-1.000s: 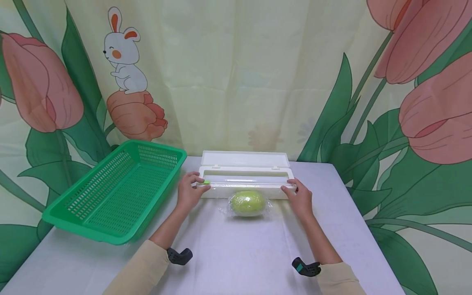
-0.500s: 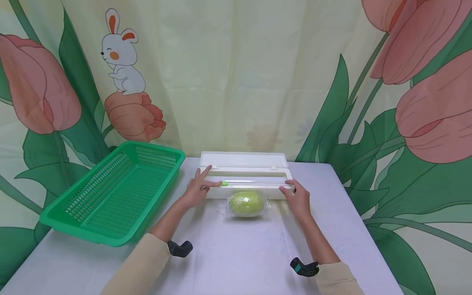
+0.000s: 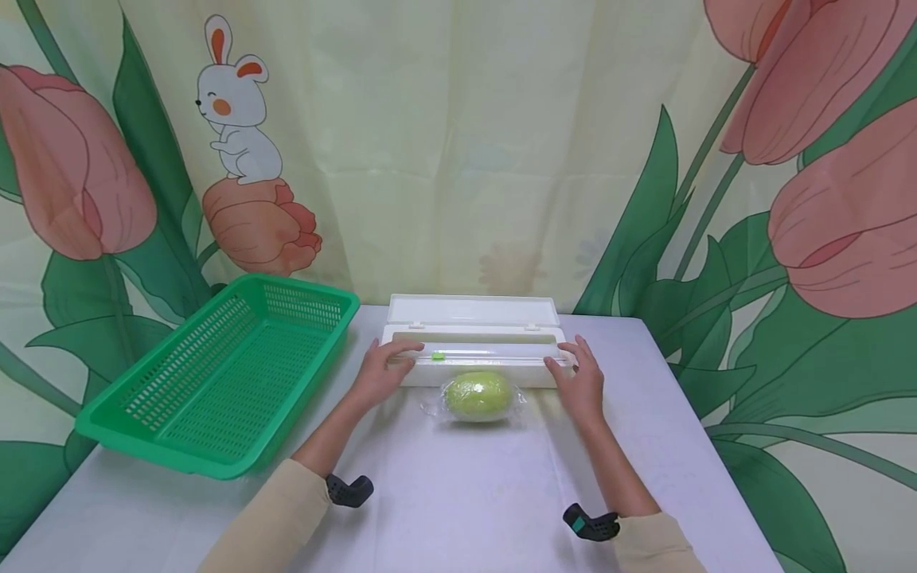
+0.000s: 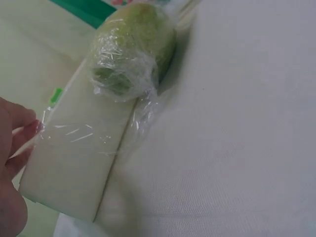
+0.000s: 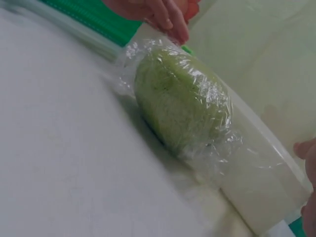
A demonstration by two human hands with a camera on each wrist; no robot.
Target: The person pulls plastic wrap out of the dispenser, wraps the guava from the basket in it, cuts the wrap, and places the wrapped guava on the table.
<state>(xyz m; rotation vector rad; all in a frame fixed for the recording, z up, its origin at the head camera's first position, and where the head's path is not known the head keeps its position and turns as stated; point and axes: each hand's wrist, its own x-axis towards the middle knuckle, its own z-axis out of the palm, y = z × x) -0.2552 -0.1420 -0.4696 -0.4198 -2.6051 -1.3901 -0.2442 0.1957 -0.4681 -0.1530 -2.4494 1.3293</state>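
A white cling film dispenser (image 3: 487, 376) lies across the table with its lid (image 3: 473, 310) raised at the back. Its green slide cutter (image 3: 438, 357) sits on the front rail, left of centre. Before it rests a green oval fruit (image 3: 478, 396) wrapped in clear film, loose film trailing at both sides. My left hand (image 3: 380, 374) is at the dispenser's left end, index finger and thumb apart, just left of the cutter. In the left wrist view, its fingertips (image 4: 35, 123) are right at the film's edge. My right hand (image 3: 582, 383) is at the right end, fingers spread around the corner.
A green perforated plastic basket (image 3: 243, 382) stands at the left on the white tablecloth (image 3: 473, 501). Behind the table hangs a curtain (image 3: 458, 159) printed with tulips and a rabbit.
My left hand first slid the green cutter rightward from the left end, then drew back left, off it. My right hand's index finger has lifted from the dispenser's right end.
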